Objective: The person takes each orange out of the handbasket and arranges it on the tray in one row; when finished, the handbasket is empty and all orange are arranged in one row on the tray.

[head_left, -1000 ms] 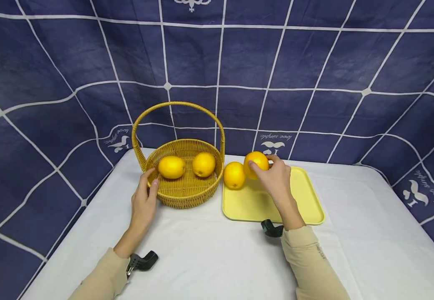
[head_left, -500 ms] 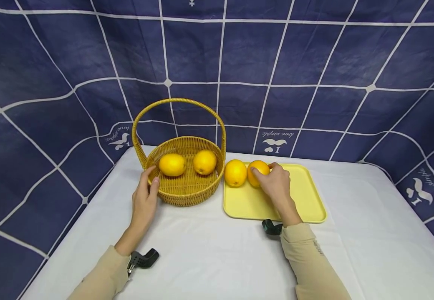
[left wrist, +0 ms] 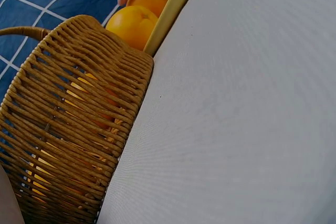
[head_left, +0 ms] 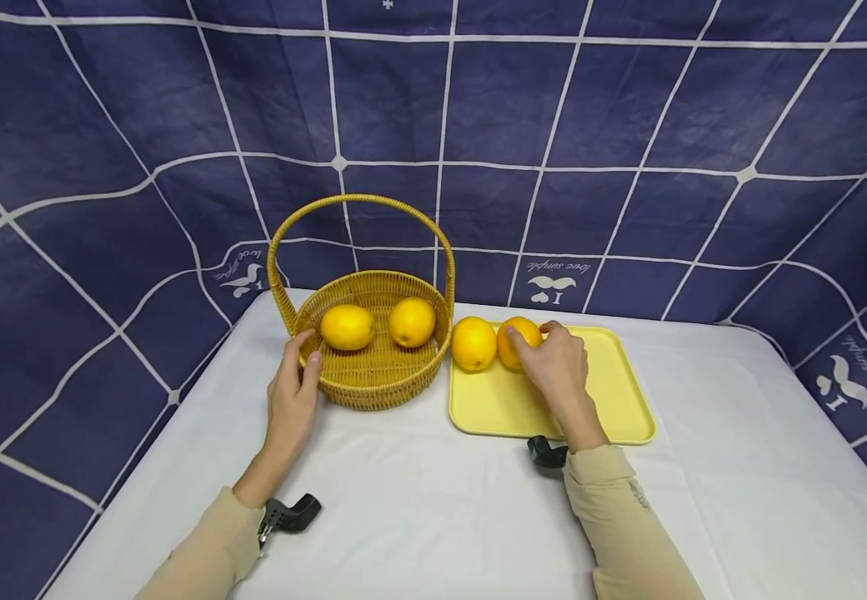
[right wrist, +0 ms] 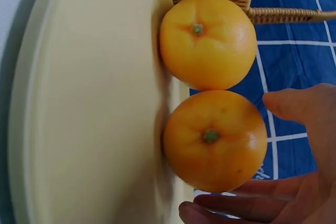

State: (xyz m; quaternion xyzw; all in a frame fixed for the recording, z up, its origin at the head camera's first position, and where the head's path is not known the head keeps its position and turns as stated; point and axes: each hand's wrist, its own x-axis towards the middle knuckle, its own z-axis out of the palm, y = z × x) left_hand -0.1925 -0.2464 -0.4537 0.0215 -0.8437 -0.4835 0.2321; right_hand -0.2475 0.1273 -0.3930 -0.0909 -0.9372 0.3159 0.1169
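My left hand [head_left: 293,400] rests at the left side of a round wicker basket [head_left: 373,396], thumb and fingertips at its rim. Inside the basket lie a yellow-orange oval fruit [head_left: 348,327] and an orange [head_left: 412,322]. Two more oranges sit side by side on a yellow tray [head_left: 489,408]: the left orange [right wrist: 207,40] is close to the basket, and the right orange [right wrist: 215,140] is beside my right hand [head_left: 557,367]. In the right wrist view, the thumb stands slightly apart from that orange, with loosely bent fingers along its other side.
The basket's tall arched handle [head_left: 362,198] rises above it. A white cloth [head_left: 418,508] covers the table, and a blue curtain [head_left: 628,125] with white lines hangs behind. Black wrist devices [head_left: 294,512] are worn on both arms.
My right hand has lowered an orange onto the tray beside the other one, and its thumb now stands off it. The left hand stays at the basket's rim.
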